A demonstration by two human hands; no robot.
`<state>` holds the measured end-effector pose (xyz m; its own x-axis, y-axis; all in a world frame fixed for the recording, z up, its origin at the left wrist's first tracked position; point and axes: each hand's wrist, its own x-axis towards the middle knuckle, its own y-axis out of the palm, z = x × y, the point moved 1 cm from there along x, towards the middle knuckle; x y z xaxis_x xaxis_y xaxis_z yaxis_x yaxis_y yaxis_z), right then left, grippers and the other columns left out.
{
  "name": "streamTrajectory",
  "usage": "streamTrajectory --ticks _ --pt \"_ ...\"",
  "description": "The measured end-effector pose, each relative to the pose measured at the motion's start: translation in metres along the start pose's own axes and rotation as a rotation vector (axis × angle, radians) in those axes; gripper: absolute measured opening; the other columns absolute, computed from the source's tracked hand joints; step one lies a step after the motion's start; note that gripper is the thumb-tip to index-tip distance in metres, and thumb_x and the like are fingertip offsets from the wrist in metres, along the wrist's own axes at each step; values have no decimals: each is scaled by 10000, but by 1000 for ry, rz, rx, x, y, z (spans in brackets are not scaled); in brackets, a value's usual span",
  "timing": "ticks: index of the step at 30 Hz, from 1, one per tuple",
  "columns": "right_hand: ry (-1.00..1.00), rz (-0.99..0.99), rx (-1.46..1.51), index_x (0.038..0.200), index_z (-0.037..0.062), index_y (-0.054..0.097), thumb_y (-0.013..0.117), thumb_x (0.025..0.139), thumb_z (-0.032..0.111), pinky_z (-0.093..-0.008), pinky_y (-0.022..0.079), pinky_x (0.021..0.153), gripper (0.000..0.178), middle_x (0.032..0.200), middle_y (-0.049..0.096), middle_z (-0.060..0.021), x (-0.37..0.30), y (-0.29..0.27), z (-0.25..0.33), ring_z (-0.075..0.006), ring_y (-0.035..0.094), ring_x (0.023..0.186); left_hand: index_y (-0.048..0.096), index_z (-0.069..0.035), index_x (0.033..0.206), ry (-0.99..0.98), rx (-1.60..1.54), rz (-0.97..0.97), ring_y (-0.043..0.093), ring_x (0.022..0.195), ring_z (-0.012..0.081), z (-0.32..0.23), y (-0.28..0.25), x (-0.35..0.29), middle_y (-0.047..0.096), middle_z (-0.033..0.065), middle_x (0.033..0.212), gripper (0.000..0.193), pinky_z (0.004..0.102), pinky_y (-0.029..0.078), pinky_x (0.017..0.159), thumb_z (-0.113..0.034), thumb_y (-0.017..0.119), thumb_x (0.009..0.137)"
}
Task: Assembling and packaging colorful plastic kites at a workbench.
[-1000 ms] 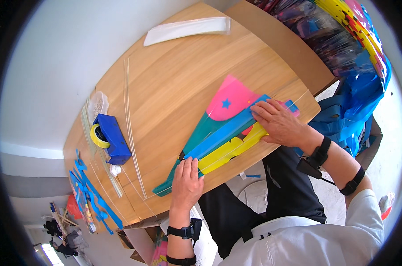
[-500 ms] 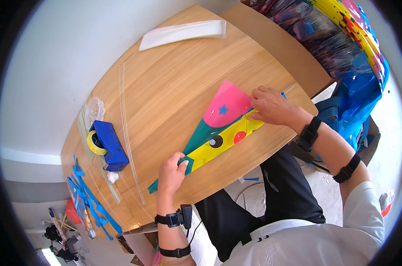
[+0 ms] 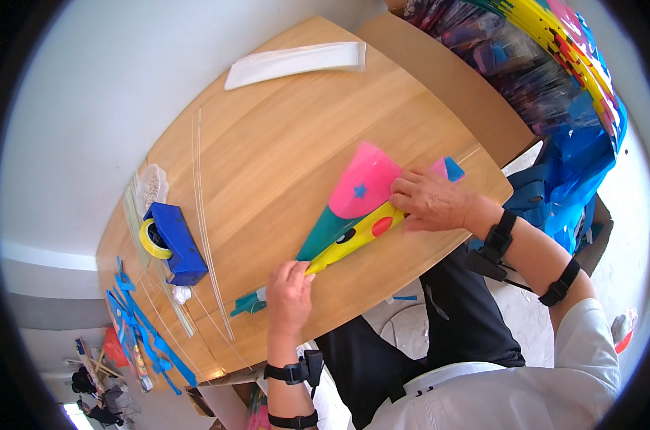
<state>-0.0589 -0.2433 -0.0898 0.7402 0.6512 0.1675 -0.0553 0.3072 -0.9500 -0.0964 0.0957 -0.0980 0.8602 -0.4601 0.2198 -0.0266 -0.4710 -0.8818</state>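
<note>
A folded kite [image 3: 368, 193] of thin shiny plastic lies slantwise over the near part of the wooden table [image 3: 282, 136]. It is teal and pink with a small blue star, and a yellow strip with black and red spots runs along its near edge. My left hand [image 3: 290, 297] pinches the narrow end, where a teal tip sticks out past the fingers. Over the wide end, my right hand [image 3: 432, 201] is closed on the yellow edge with bent fingers. A pink and blue corner [image 3: 450, 169] shows beyond that hand. The fingertips of both hands are partly hidden.
To the left stands a blue tape dispenser [image 3: 185, 247] with a yellow roll, near a clear tub [image 3: 153, 185]. Thin rods [image 3: 203, 215] and blue ribbons [image 3: 149, 322] lie close by. A white packet [image 3: 296, 63] rests at the far edge. Bundled coloured sheets [image 3: 554, 50] fill the right.
The yellow strip is now narrower, rolled in toward the teal and pink part. My right hand has shifted a little left and down, my left hand slightly right. A pink and blue corner now shows.
</note>
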Motion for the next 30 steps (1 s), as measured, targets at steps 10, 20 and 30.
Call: streamTrajectory --ticks 10,20,30 --pt "-49 -323 -226 1184 63 590 753 698 152 -468 403 975 521 1085 635 -92 70 10 -30 -297 562 1114 640 5 890 -450 -145 438 617 707 217 57 2 69 644 121 755 219 363 481 638 -193 717 838" --pt "-141 -157 -211 899 54 662 704 736 234 -373 471 749 246 842 603 -74 54 3 6 -260 588 878 673 -16 877 -541 -74 462 653 856 331 46 -2 72 677 181 904 231 414 505 760 -244 683 842" --pt "10 -141 -496 712 85 680 637 773 200 -407 481 553 137 709 614 -79 53 4 25 -267 632 708 633 -13 1039 -151 248 -340 620 925 333 -17 -45 69 649 171 974 217 427 485 833 -166 634 886"
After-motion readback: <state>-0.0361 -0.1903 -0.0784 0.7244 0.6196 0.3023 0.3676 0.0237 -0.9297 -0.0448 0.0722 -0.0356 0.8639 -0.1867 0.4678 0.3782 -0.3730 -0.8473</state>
